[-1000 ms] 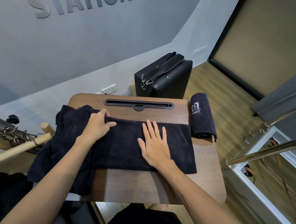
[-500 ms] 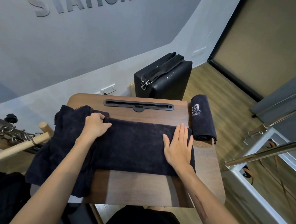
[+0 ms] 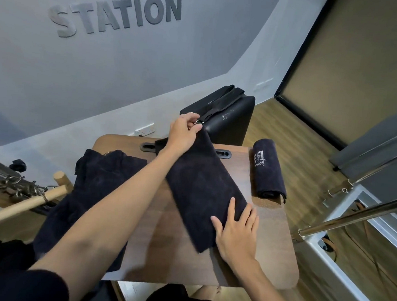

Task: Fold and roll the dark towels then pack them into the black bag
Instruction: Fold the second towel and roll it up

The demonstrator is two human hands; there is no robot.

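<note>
Pinching the far end of the folded towel (image 3: 204, 188), the left hand (image 3: 182, 132) held it raised above the table's far edge, fingers curled around the cloth. The right hand (image 3: 236, 233) lay flat with fingers spread on the towel's near end, pressing it to the table (image 3: 268, 249) near the right edge.

Risks, as judged from this position:
- The fold could open if the lifted end was pulled too hard, because only a small pinch held the layers together.
- The near end could slide if the right hand eased off, leaving the strip skewed for rolling.
- A slanted strip would probably give a cone-shaped roll with uneven ends.

The towel was a long, dark, napped strip, running diagonally from the far edge toward the near right of the table. Its near end lay flat, with a square corner showing.

A rolled towel (image 3: 269, 169) with pale lettering lay at the far right corner. A loose pile (image 3: 96, 190) of dark cloth hung over the left edge. A black bag (image 3: 228, 119) stood beyond the far edge.
</note>
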